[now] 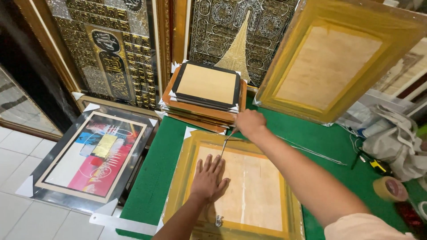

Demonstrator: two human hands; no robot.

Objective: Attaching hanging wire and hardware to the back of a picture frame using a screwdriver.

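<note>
One frame back (249, 186) is worked with a blade (225, 144).
It is pinned by the left hand (209, 180), fingers spread flat; the blade, possibly a knife, is clamped in the right hand (250, 123).

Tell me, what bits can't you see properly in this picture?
- Head view: the tool's handle is hidden inside the right hand.
- The wrapped frame's near edge is cut off by the picture's bottom edge.
- The backing board under the left hand is covered.
- The lower frames in the stack are hidden by the top one.
</note>
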